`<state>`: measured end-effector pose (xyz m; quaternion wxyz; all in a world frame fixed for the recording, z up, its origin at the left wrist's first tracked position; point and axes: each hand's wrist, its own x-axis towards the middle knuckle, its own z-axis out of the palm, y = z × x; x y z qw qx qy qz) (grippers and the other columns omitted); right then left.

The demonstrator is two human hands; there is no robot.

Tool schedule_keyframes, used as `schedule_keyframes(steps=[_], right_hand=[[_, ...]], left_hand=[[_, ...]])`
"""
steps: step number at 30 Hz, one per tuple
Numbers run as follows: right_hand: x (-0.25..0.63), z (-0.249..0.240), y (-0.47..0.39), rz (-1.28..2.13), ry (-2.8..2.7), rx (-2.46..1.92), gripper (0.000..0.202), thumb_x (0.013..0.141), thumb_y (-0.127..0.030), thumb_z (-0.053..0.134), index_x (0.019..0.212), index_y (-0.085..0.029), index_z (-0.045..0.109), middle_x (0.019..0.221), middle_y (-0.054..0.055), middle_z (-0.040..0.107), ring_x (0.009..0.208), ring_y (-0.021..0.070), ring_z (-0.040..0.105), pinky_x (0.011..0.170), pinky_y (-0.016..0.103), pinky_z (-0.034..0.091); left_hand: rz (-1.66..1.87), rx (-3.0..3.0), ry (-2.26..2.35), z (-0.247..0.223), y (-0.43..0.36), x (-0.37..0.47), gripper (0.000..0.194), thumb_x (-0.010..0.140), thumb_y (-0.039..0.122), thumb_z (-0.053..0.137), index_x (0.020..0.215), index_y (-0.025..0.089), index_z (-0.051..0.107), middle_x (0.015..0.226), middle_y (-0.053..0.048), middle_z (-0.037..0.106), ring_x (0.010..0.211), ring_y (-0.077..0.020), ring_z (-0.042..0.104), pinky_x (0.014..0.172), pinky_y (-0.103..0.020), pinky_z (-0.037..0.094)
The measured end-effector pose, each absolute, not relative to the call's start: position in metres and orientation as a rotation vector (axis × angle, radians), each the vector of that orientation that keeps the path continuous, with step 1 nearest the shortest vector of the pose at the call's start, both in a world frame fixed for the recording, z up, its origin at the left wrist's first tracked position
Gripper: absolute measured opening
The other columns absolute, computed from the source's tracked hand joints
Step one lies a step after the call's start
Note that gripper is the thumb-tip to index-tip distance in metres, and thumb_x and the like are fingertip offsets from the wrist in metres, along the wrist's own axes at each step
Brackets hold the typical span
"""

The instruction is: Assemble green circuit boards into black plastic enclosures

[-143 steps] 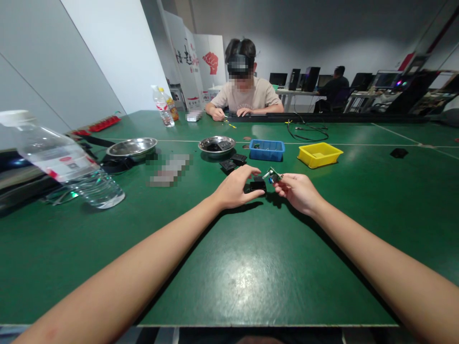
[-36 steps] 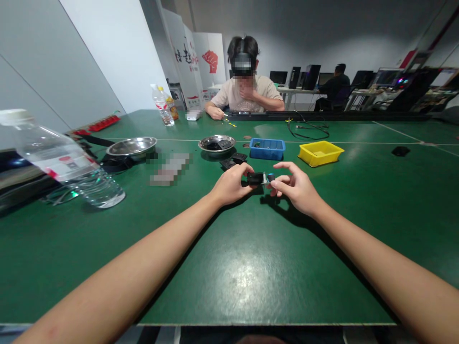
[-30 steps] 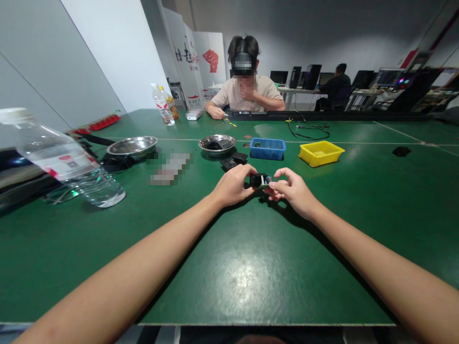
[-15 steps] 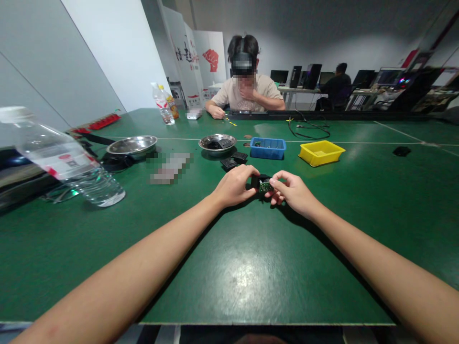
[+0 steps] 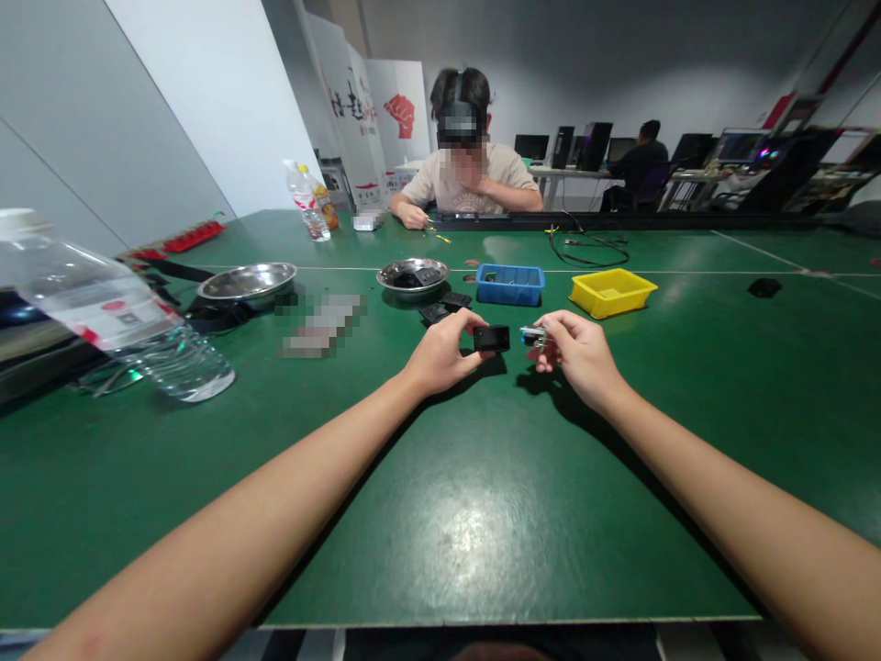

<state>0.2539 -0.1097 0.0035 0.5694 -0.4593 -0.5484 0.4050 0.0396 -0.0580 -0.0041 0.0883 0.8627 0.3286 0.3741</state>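
Between the thumb and fingers of my left hand (image 5: 444,351) is a small black plastic case (image 5: 491,339), held just above the green table (image 5: 413,514). My right hand (image 5: 576,356) pinches a small circuit board (image 5: 532,336) with a blue part at its end. A short gap separates the board from the case. Beyond my left hand, black plastic pieces (image 5: 446,309) lie on the table. Behind them a steel bowl (image 5: 412,292) holds more black parts.
A blue divided bin (image 5: 510,298) and a yellow bin (image 5: 612,308) stand beyond my hands. To the left are a large water bottle (image 5: 110,312) and a steel dish (image 5: 246,298). Across the table sits a person (image 5: 474,179); black cables (image 5: 588,248) lie nearby.
My right hand has moved right, taking the circuit board away from the black case. The board has turned edge-on. My left hand still holds the case, now turned toward me.
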Motion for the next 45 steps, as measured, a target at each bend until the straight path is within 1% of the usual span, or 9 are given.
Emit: schedule_keyframes(steps=[4,8,10,13,16,21,29,35,45], right_hand=[[0.26,-0.001,-0.101,0.967,-1.2,-1.11,0.043,0.079,-0.063,0.064,0.081,-0.021,0.057,0.054,-0.001,0.064,0.04,0.012,0.055,0.038,0.023,0.041],[0.262,-0.005,-0.098,0.997,-1.176,-1.108,0.043,0.078,-0.064,0.065,0.081,-0.021,0.056,0.054,-0.001,0.064,0.04,0.0121,0.056,0.037,0.022,0.04],[0.263,-0.006,-0.097,1.021,-1.161,-1.102,0.044,0.076,-0.063,0.067,0.082,-0.021,0.056,0.054,0.0,0.065,0.039,0.0117,0.056,0.037,0.022,0.039],[0.264,-0.007,-0.096,1.042,-1.13,-1.118,0.042,0.073,-0.06,0.07,0.08,-0.021,0.058,0.053,0.0,0.065,0.038,0.0108,0.055,0.037,0.021,0.04],[0.268,-0.01,-0.094,1.024,-1.134,-1.164,0.04,0.074,-0.058,0.071,0.078,-0.02,0.059,0.053,-0.001,0.065,0.039,0.0102,0.055,0.036,0.02,0.04],[0.277,-0.015,-0.086,0.936,-1.198,-1.218,0.043,0.072,-0.059,0.072,0.076,-0.019,0.058,0.058,0.0,0.065,0.043,0.0104,0.057,0.037,0.019,0.04],[0.28,-0.019,-0.083,0.893,-1.208,-1.236,0.04,0.073,-0.057,0.073,0.075,-0.019,0.058,0.056,-0.001,0.061,0.048,0.0122,0.059,0.04,0.02,0.043],[0.278,-0.015,-0.085,0.919,-1.192,-1.236,0.037,0.073,-0.052,0.075,0.074,-0.018,0.06,0.055,-0.002,0.061,0.047,0.0109,0.059,0.04,0.019,0.043],[0.278,-0.017,-0.084,0.911,-1.222,-1.248,0.037,0.076,-0.053,0.073,0.075,-0.019,0.06,0.054,-0.002,0.061,0.046,0.0111,0.059,0.039,0.019,0.042]], left_hand=[[1.155,2.518,1.011,-0.003,-0.057,0.039,0.027,0.08,0.028,0.07,0.102,0.018,0.058,0.098,-0.005,0.07,0.089,-0.019,0.066,0.079,-0.032,0.052],[1.199,2.463,0.911,-0.004,-0.06,0.04,0.032,0.072,0.022,0.072,0.096,0.019,0.05,0.118,-0.011,0.069,0.106,-0.0235,0.066,0.085,-0.036,0.053],[1.21,2.434,0.849,-0.004,-0.061,0.041,0.034,0.07,0.018,0.071,0.094,0.02,0.047,0.122,-0.013,0.068,0.109,-0.024,0.066,0.087,-0.036,0.053],[1.183,2.468,0.859,-0.003,-0.062,0.041,0.033,0.07,0.018,0.069,0.097,0.019,0.05,0.108,-0.008,0.071,0.095,-0.0208,0.068,0.082,-0.033,0.053],[1.134,2.596,0.905,-0.002,-0.062,0.041,0.031,0.074,0.023,0.068,0.102,0.019,0.056,0.097,-0.005,0.068,0.086,-0.0194,0.064,0.079,-0.033,0.052],[1.057,2.722,0.923,0.0,-0.062,0.04,0.027,0.081,0.029,0.066,0.105,0.019,0.061,0.097,-0.005,0.064,0.091,-0.0215,0.061,0.084,-0.035,0.05],[1.054,2.732,0.937,-0.001,-0.061,0.04,0.025,0.077,0.022,0.066,0.101,0.018,0.061,0.092,-0.005,0.063,0.088,-0.0217,0.06,0.083,-0.035,0.05],[1.052,2.724,0.953,-0.001,-0.06,0.04,0.03,0.075,0.022,0.066,0.103,0.018,0.058,0.098,-0.006,0.063,0.092,-0.0227,0.061,0.084,-0.036,0.051],[1.078,2.686,0.963,-0.003,-0.06,0.04,0.032,0.074,0.02,0.065,0.103,0.018,0.052,0.101,-0.006,0.063,0.094,-0.0225,0.062,0.087,-0.035,0.051]])
